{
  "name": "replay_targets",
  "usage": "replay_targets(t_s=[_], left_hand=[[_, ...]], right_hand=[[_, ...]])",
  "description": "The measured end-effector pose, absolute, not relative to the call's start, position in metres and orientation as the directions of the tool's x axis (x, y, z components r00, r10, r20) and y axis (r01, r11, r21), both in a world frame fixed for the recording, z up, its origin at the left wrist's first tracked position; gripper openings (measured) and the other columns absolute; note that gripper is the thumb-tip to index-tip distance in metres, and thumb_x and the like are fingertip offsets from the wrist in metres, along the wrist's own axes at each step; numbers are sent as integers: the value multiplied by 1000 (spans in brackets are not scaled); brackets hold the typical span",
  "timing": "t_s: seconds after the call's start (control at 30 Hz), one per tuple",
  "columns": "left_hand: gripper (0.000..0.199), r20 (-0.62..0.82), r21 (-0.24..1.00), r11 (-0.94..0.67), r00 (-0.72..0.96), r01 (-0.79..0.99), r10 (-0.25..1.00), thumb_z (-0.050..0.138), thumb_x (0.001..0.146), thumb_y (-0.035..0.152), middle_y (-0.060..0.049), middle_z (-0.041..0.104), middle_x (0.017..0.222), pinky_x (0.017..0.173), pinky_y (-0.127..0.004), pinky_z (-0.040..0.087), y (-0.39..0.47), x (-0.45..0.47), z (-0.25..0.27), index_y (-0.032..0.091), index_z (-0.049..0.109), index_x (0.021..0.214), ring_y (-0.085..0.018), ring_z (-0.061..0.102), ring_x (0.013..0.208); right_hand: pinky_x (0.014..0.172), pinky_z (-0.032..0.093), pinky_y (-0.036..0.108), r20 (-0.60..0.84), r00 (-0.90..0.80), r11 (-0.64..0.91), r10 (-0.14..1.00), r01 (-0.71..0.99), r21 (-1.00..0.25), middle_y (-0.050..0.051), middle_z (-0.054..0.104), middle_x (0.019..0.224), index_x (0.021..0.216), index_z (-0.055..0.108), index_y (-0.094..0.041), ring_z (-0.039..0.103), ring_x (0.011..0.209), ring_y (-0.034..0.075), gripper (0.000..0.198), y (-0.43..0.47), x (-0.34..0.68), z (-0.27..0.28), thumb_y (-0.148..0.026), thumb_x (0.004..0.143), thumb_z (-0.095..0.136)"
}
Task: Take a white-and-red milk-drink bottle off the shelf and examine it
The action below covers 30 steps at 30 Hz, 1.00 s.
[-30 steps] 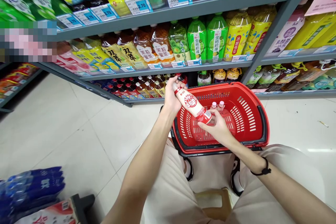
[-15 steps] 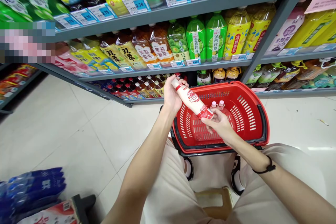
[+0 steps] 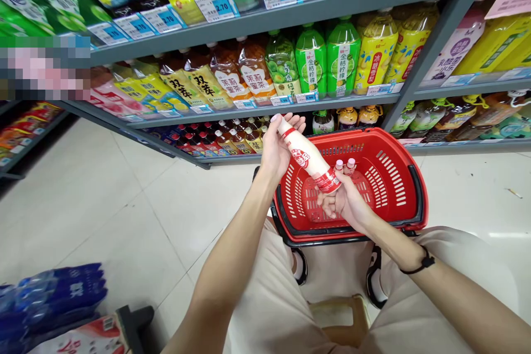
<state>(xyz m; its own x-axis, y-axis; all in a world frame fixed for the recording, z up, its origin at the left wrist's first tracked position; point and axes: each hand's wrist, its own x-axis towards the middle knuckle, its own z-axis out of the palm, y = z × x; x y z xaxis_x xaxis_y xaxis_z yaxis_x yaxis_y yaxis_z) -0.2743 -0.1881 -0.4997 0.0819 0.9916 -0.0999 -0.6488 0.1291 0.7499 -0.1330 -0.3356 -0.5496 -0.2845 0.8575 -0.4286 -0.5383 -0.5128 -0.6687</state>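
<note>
A cream bottle (image 3: pixel 307 157) with a red label is tilted above the red shopping basket (image 3: pixel 398 207). My left hand (image 3: pixel 277 149) grips its capped upper end, fingers curled around the neck. My right hand (image 3: pixel 346 203) holds its lower end from beneath. Two small pink-capped bottles (image 3: pixel 345 165) stand inside the basket just behind the held bottle. The basket sits on the floor in front of my knees.
Grey shelves (image 3: pixel 290 11) stocked with tea and juice bottles run across the back, with blue price tags on the edges. A low shelf row (image 3: pixel 224 141) holds small bottles. Blue bottle packs (image 3: pixel 53 296) lie at lower left. A wooden stool (image 3: pixel 338 318) is under me.
The bottle has been raised slightly and tipped more upright. My left hand has shifted up toward the cap while my right hand moved in under the base.
</note>
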Motion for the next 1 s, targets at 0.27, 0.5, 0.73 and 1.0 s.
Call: replay_targets(t_s=[0.27, 0.5, 0.73, 1.0], left_hand=[[28, -103, 774, 142, 98, -617, 990, 71, 99, 40, -15, 79, 116, 118, -41, 53, -188, -274, -499, 13, 75, 106, -29, 71, 129], [28, -104, 791, 151, 113, -594, 988, 64, 104, 38, -14, 80, 116, 116, -38, 55, -189, -274, -499, 13, 76, 105, -25, 74, 122], [36, -103, 791, 149, 112, -593, 988, 62, 106, 46, -15, 76, 130, 117, -39, 54, -188, -275, -496, 14, 76, 107, -27, 69, 131], [40, -86, 791, 151, 137, -593, 987, 51, 109, 52, -14, 71, 142, 116, -38, 52, -185, -278, -501, 18, 72, 112, -27, 61, 143]], right_hand=[[45, 38, 26, -462, -311, -555, 830, -535, -637, 7, 67, 58, 79, 69, -18, 55, 45, 16, 76, -334, -129, -552, -88, 90, 40], [46, 37, 27, -454, -303, -544, 838, -523, -656, 10, 67, 57, 78, 68, -17, 54, 47, 18, 82, -336, -129, -555, -92, 86, 35], [49, 44, 28, -379, -136, -383, 915, -587, -714, 16, 80, 85, 103, 68, -19, 66, 67, 23, 63, -333, -130, -548, -77, 90, 49], [46, 48, 25, -314, -12, -277, 949, -503, -819, 14, 80, 97, 99, 69, -19, 67, 71, 20, 55, -333, -130, -548, -70, 79, 78]])
